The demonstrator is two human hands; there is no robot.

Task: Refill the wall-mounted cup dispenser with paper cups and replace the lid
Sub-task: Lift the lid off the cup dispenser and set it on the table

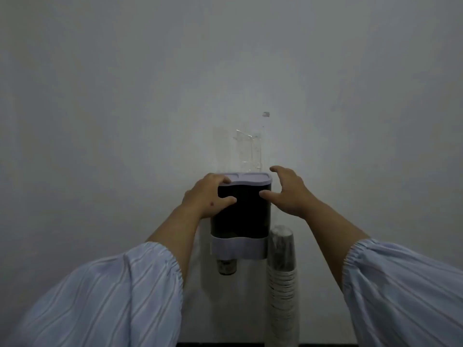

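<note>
The cup dispenser (241, 211) is fixed to the pale wall (125, 96), low and slightly right of centre in the head view. Its body is dark and upright, with a light grey band across the lower front. The lid (250, 179), pale lilac-grey with rounded corners, sits on top of the dispenser and appears level. The left hand (208, 196) grips the upper left corner of the dispenser: the fingers curl round its top edge, with one fingertip lying on the left end of the lid and the thumb pressed across the dark front just below it. The right hand (288, 191) is at the upper right side of the dispenser, fingers spread and loosely bent. Its thumb tip touches the dark front under the lid; the other fingers arch above and beside the right end of the lid, and contact there cannot be confirmed. One cup (226, 266) shows at the bottom outlet, protruding below the grey band. A tall stack of paper cups (281, 276) in a clear wrapper stands just beside the dispenser on its right, reaching up to about the level of the band. A clear plastic mount (249, 151) is stuck to the wall directly above the lid. Both forearms emerge from pale striped sleeves (112, 301) with gathered cuffs.
</note>
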